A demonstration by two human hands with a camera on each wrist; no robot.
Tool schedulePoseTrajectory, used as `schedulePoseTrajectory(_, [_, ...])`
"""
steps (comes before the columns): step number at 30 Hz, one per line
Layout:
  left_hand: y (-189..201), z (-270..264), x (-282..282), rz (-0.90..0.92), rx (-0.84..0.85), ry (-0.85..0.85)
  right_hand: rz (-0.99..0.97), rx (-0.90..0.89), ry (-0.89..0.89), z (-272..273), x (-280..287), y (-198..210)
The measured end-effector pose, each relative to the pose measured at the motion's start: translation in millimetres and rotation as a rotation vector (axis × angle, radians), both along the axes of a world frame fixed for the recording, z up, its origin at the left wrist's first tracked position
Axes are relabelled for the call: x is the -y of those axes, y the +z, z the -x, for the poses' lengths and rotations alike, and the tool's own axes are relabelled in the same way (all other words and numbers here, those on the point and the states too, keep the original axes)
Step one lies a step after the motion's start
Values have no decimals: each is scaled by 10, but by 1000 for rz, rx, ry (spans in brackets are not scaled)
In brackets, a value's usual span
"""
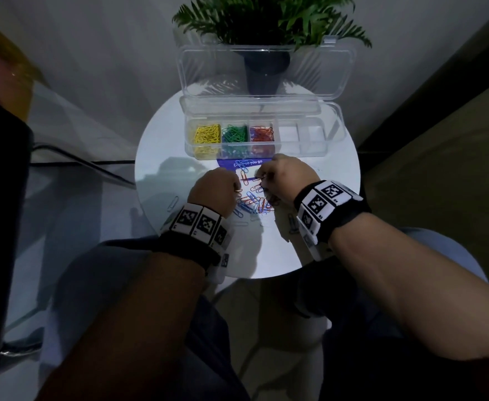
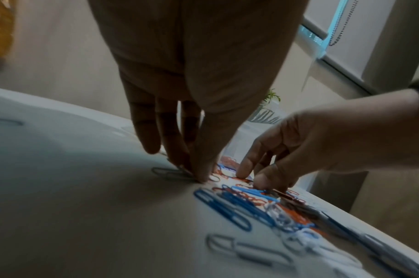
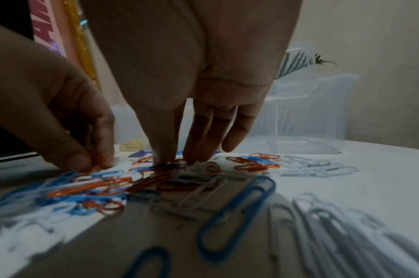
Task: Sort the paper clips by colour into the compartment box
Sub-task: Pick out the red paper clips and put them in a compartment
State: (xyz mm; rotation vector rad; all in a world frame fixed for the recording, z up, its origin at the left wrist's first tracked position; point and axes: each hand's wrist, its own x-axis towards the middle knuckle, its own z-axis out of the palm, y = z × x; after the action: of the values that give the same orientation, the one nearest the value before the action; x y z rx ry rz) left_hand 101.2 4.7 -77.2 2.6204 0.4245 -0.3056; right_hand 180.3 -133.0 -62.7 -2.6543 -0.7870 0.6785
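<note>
From the head view, a clear compartment box (image 1: 262, 137) sits open at the far side of a round white table (image 1: 318, 227). Its left compartments hold yellow clips (image 1: 207, 134), green clips (image 1: 234, 134) and red clips (image 1: 262, 134). A loose pile of paper clips (image 1: 252, 198), blue, red and white, lies near the box between both hands. The left hand (image 1: 214, 192) and right hand (image 1: 286, 176) reach fingers-down into the pile. A potted plant (image 1: 266, 33) stands behind the box.

In the left wrist view, the left hand's fingertips (image 2: 201, 175) press together on the table at the pile's edge; whether they pinch a clip cannot be told.

In the right wrist view, the right hand's thumb and fingers (image 3: 165, 150) touch down on the clips, nearly straight; a grip cannot be made out.
</note>
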Motion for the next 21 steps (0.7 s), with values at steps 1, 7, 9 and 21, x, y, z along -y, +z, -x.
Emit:
schedulePoseTrajectory(1, [3, 5, -10, -19, 11, 11, 11, 2, 10, -11, -6, -5])
schedulePoseTrajectory(7, [23, 28, -20, -58, -30, 21, -7, 35, 5, -1, 30, -31])
schedulePoseTrajectory(9, [36, 37, -34, 30, 3, 60, -47, 70, -17, 14, 55, -36])
schedulePoseTrajectory(21, [360, -14, -157, 1347, 61, 740, -530, -267, -306, 22, 78, 160])
